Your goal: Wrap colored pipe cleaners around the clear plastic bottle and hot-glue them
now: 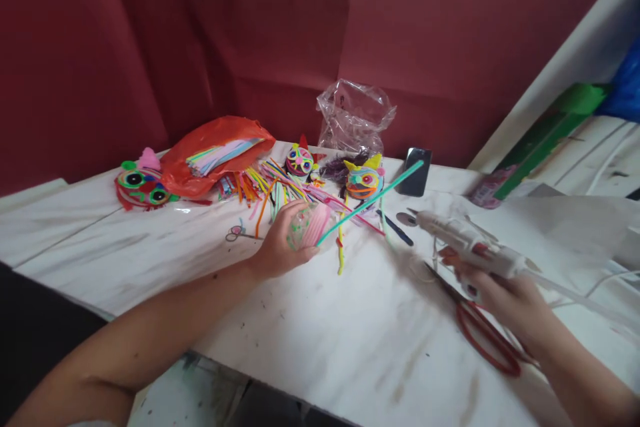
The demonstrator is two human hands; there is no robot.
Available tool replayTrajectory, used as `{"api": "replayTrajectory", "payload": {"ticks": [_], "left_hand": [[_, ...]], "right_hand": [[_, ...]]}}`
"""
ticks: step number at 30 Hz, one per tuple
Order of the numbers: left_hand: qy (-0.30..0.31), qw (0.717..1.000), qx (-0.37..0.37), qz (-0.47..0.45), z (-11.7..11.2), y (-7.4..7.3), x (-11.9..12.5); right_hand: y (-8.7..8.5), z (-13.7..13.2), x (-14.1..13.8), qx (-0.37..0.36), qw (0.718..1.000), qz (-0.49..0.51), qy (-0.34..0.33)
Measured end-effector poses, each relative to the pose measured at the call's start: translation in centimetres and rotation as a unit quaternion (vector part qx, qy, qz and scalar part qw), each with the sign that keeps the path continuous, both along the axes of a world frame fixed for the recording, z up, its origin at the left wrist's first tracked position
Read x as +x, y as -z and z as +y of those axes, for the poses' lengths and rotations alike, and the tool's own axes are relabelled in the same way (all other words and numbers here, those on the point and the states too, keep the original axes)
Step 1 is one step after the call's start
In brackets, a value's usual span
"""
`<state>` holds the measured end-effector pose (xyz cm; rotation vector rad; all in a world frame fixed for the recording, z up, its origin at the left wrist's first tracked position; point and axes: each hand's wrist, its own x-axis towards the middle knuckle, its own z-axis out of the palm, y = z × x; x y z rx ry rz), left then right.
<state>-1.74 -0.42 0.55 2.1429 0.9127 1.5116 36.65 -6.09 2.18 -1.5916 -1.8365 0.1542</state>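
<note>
My left hand (284,240) is wrapped round a clear ball (301,227) partly covered with pink and green strips. From the ball a long green pipe cleaner (380,197) sticks out up to the right. At the right, my right hand (493,287) grips a white hot glue gun (465,240), its nozzle pointing left toward the ball but apart from it. Red-handled scissors (487,340) lie on the table just under that hand. A yellow pipe cleaner (341,250) rests on the table beside the ball.
Several decorated animal-face balls, one of them with yellow ears (363,181), stand at the back. A red bag (220,140) spills pipe cleaners (250,183). Nearby are a clear plastic bag (353,117), a phone (416,173), small scissors (240,234) and a green box (547,140).
</note>
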Motion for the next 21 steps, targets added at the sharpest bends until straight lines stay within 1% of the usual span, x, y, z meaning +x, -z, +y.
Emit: {"api": "replayTrajectory", "payload": {"ticks": [1, 3, 5, 7, 11, 14, 16, 19, 21], "left_hand": [[0.003, 1.000, 0.012, 0.002, 0.0, 0.1, 0.0], [0.005, 1.000, 0.030, 0.005, 0.0, 0.1, 0.0], [0.012, 0.998, 0.054, 0.018, -0.1, 0.0, 0.0], [0.024, 0.996, 0.078, 0.033, -0.4, -0.1, 0.0], [0.030, 0.993, 0.103, 0.058, -0.8, -0.3, 0.0], [0.029, 0.992, 0.103, 0.065, -0.8, -0.3, 0.0], [0.032, 0.992, 0.108, 0.064, -0.7, -0.2, 0.0], [0.044, 0.991, 0.114, 0.060, -0.6, 0.0, 0.1], [0.051, 0.991, 0.110, 0.057, -0.7, 0.0, 0.2]], "right_hand": [[0.1, -0.6, -1.0, -0.035, 0.997, 0.048, -0.039], [0.4, -1.7, -3.1, -0.057, 0.991, 0.096, -0.073], [0.4, -2.4, -4.9, -0.072, 0.986, 0.099, -0.116], [0.2, -2.8, -6.3, -0.075, 0.982, 0.080, -0.153], [-0.1, -2.9, -7.6, -0.029, 0.976, 0.041, -0.213], [-0.3, -3.1, -8.0, 0.005, 0.976, 0.006, -0.219], [-0.4, -3.2, -8.3, 0.020, 0.971, -0.014, -0.237], [-0.6, -3.3, -8.9, 0.043, 0.958, -0.005, -0.283], [-0.6, -3.4, -9.2, 0.056, 0.952, 0.014, -0.301]]}}
